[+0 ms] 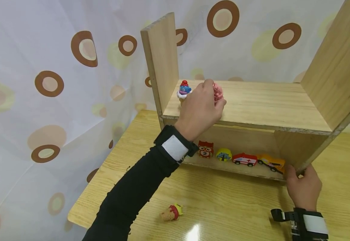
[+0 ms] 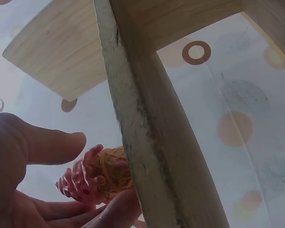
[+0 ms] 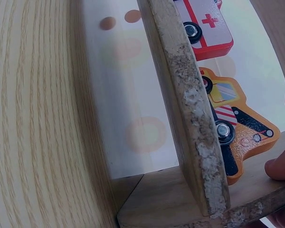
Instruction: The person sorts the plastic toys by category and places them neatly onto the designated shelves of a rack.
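Observation:
My left hand (image 1: 200, 105) reaches over the upper board of a wooden shelf (image 1: 265, 103), around a pink-topped ice cream cone toy (image 1: 218, 92). In the left wrist view the cone toy (image 2: 111, 171) stands at the board's edge; the thumb (image 2: 54, 145) is apart from it, while the other fingers lie close behind. A blue-faced ice cream toy (image 1: 184, 89) with a red top stands just left of that hand. My right hand (image 1: 304, 187) grips the lower right side panel of the shelf, thumb (image 3: 281, 166) on the inside, beside an orange toy truck (image 3: 244, 128).
On the lower board stand a red owl block (image 1: 205, 149), a yellow tree block (image 1: 224, 154) and a red-and-white toy ambulance (image 1: 245, 159). Another cone toy (image 1: 172, 213), red and yellow on top, lies on the wooden table (image 1: 223, 207) in front. A patterned sheet (image 1: 102, 100) hangs behind.

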Tool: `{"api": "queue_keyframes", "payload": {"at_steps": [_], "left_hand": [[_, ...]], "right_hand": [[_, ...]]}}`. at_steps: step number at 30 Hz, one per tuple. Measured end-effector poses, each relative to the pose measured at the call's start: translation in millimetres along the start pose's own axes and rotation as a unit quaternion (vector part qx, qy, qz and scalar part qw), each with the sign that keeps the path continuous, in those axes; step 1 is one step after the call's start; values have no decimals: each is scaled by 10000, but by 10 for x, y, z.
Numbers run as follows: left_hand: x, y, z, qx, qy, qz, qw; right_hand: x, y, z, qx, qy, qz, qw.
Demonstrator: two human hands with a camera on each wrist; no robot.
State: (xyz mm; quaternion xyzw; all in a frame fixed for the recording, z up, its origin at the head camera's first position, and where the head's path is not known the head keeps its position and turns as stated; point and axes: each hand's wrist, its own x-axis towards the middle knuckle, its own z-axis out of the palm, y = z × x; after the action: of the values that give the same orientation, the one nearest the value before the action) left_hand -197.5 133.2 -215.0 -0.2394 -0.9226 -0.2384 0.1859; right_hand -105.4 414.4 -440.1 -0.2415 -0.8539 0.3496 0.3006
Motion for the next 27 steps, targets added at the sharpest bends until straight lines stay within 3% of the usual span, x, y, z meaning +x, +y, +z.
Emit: {"api": "queue_keyframes", "payload": {"at_steps": [3,7,11,14,17,20,24,27], "left_hand": [[-97,5,-30,-11,154,120,9998],[-315,51,-162,-36,735,562,9957],[-605,86,-288,-169,1435,1448,9789],[-827,49,-272,-469,1485,2080,9657],[-1010,-55,-180,-993,1088,2348,9608],[-1193,-233,-41,-1251,499,2176,9667],[-1510,-558,203,-686,-548,1614,9830],[-1767,-797,375,-258,-1568,1197,9800]], "right_hand": [[-13,6,11,-9,-72,67,10000],[-36,6,41,2,-100,37,9999],[-54,14,28,31,-92,-71,9999],[-76,50,-29,-38,-21,-32,10000],[-81,88,-86,-101,47,43,9999],[-76,105,-106,-105,56,93,9999],[-86,101,-83,-88,67,121,9999],[-90,98,-62,-82,85,82,9999]]}}
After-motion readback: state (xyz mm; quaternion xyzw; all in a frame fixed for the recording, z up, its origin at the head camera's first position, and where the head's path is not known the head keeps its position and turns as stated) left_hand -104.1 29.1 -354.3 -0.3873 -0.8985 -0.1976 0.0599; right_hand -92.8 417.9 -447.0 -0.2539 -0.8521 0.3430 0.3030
